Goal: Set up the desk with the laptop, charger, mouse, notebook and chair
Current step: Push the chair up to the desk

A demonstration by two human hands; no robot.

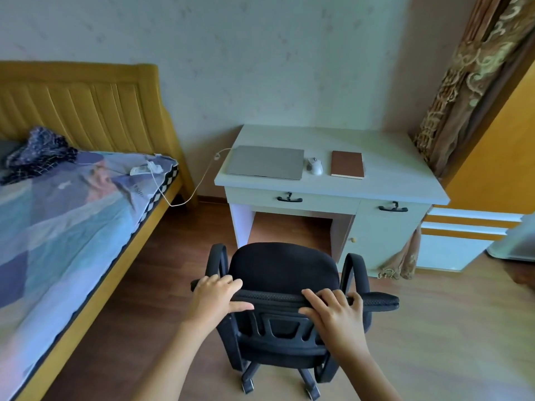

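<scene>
A black office chair point(285, 269) stands on the floor a short way in front of the white desk point(385, 183), facing its knee gap. My left hand point(217, 296) and my right hand point(333, 309) both grip the top edge of the chair's backrest. On the desk lie a closed grey laptop point(265, 162), a white mouse point(315, 165) to its right, and a brown notebook point(347, 164) further right. A white charger cable point(199, 183) runs from the laptop's left side down to a charger brick point(144, 169) on the bed.
A bed point(72, 215) with a yellow wooden headboard and patterned sheet fills the left side, close to the chair. A patterned curtain point(463, 91) hangs right of the desk. A white and orange cabinet point(463, 235) stands at the right. The floor is wood.
</scene>
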